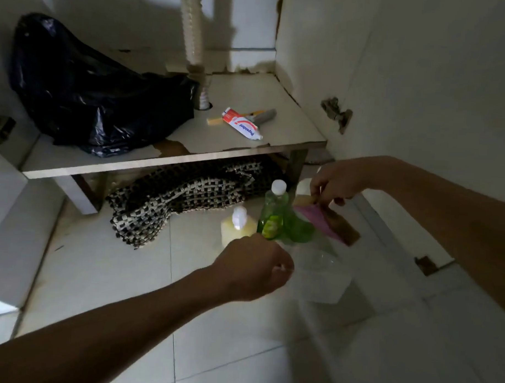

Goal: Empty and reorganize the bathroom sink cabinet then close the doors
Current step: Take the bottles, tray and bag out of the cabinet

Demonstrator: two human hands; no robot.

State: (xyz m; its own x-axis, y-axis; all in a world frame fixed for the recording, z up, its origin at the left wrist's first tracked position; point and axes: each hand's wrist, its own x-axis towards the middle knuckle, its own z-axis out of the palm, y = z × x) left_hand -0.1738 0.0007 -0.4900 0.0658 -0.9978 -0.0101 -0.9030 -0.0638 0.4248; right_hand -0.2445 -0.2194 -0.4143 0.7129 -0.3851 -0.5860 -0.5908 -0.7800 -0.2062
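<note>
Cabinet shelf (278,86) half emptied: toothpaste (242,127) and black bag (86,93) remain; left hand (254,268) pinches a clear bag (323,268), right hand (331,182) grips a pink packet (322,219).

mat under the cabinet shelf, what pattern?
The mat is a black-and-white woven check, seen in the head view.

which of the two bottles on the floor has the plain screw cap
The green transparent bottle with the round white screw cap, standing nearer the right hand. The pale yellow bottle left of it carries a white pump top instead.
</note>
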